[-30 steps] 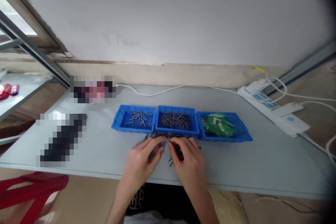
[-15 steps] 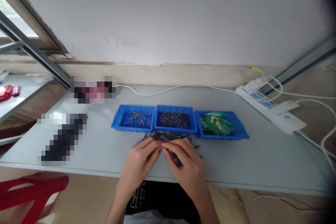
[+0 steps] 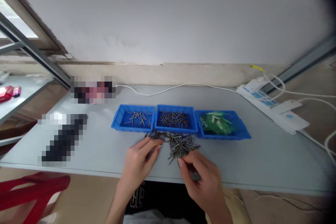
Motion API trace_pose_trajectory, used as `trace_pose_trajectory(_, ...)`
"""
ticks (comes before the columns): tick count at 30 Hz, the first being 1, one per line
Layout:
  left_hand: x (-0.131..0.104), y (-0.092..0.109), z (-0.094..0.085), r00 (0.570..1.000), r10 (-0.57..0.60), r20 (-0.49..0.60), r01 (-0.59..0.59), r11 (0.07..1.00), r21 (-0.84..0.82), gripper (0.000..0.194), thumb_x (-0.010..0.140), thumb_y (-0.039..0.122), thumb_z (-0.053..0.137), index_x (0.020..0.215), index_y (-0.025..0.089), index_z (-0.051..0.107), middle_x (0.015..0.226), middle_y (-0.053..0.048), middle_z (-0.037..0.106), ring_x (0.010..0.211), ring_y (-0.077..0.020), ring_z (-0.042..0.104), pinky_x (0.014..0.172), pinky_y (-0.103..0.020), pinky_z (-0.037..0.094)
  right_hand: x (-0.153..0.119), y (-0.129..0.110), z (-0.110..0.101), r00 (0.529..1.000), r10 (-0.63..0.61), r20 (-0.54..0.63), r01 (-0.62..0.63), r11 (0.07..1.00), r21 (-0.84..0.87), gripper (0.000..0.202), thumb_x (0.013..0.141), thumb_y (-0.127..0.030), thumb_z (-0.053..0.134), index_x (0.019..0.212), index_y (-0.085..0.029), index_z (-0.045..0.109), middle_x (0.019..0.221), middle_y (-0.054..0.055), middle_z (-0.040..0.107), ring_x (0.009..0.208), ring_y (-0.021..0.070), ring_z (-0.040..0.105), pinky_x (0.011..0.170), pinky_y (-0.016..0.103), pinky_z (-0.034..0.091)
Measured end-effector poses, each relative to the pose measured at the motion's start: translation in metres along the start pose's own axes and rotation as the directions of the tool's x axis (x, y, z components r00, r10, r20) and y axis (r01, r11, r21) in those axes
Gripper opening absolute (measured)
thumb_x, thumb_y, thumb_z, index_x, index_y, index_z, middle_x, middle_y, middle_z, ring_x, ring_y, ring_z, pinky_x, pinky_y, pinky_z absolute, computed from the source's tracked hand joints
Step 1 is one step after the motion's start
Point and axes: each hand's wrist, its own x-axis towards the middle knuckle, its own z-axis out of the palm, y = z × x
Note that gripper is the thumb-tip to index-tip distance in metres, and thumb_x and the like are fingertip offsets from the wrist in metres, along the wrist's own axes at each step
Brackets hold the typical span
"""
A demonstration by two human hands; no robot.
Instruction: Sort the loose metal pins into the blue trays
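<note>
A loose pile of thin metal pins (image 3: pixel 181 143) lies on the table in front of three blue bins. My left hand (image 3: pixel 143 155) is at the pile's left side, thumb and forefinger pinched on a small pin whose brassy tip shows between them. At the pile's near right edge, my right hand (image 3: pixel 201 173) has its thumb and forefinger pressed together; what is between them is hidden. Silvery pins lie scattered in the left bin (image 3: pixel 118 117). Darker, brassy pins fill more of the middle bin (image 3: pixel 175 107). In the right bin (image 3: pixel 243 131) is a green plastic bag (image 3: pixel 220 126).
A white power strip (image 3: pixel 278 113) with plugs and cables runs along the table's right side. A white cable (image 3: pixel 149 95) crosses the back. Blurred-out items lie at the left. A red stool (image 3: pixel 39 192) stands below the table's front edge on the left.
My hands were together, fingertips meeting over the pile. The right hand has moved away to the right and toward me, down to the pile's near edge, uncovering it. The left hand has stayed put.
</note>
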Motion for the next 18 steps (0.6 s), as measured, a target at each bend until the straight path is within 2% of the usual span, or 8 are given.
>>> trace_pose_trajectory(2, 0.0, 0.0, 0.0, 1.0, -0.004, 0.001, 0.004, 1.0, -0.001, 0.019, 0.107, 0.016, 0.061, 0.114, 0.021, 0.078, 0.094, -0.004, 0.079, 0.078, -0.0152, 0.075, 0.066, -0.021, 0.055, -0.008, 0.002, -0.003, 0.996, 0.002, 0.084, 0.002, 0.999, -0.05, 0.025, 0.105, -0.014, 0.059, 0.083, -0.023, 0.053, 0.071, -0.003, 0.056, 0.067, 0.0151, 0.055, 0.065, 0.031, 0.043)
trace_pose_trajectory(5, 0.0, 0.0, 0.001, 1.0, -0.008, -0.005, 0.008, 1.0, 0.003, 0.019, 0.107, 0.016, 0.061, 0.115, 0.021, 0.077, 0.095, -0.004, 0.079, 0.079, -0.0152, 0.076, 0.066, -0.021, 0.055, -0.012, 0.002, -0.001, 0.989, 0.014, 0.146, -0.004, 0.998, -0.066, 0.021, 0.105, -0.013, 0.057, 0.087, -0.023, 0.057, 0.078, 0.0, 0.063, 0.075, 0.0185, 0.058, 0.074, 0.034, 0.046)
trace_pose_trajectory(9, -0.001, 0.0, 0.002, 1.0, -0.019, -0.013, 0.019, 1.0, 0.012, 0.019, 0.107, 0.016, 0.061, 0.113, 0.022, 0.077, 0.094, -0.004, 0.08, 0.079, -0.0158, 0.076, 0.067, -0.022, 0.056, -0.004, -0.002, 0.006, 0.986, 0.022, 0.167, -0.012, 0.998, -0.058, 0.016, 0.105, -0.012, 0.055, 0.097, -0.023, 0.062, 0.092, 0.003, 0.07, 0.087, 0.0217, 0.063, 0.081, 0.037, 0.049)
trace_pose_trajectory(18, 0.001, 0.001, 0.001, 1.0, -0.012, -0.009, 0.012, 1.0, 0.007, 0.021, 0.107, 0.018, 0.059, 0.113, 0.022, 0.079, 0.095, -0.005, 0.081, 0.079, -0.0172, 0.077, 0.071, -0.025, 0.059, 0.007, 0.001, 0.009, 0.983, 0.035, 0.18, -0.031, 0.999, -0.027, 0.015, 0.108, -0.014, 0.055, 0.115, -0.023, 0.065, 0.106, 0.005, 0.073, 0.1, 0.0242, 0.066, 0.09, 0.04, 0.053)
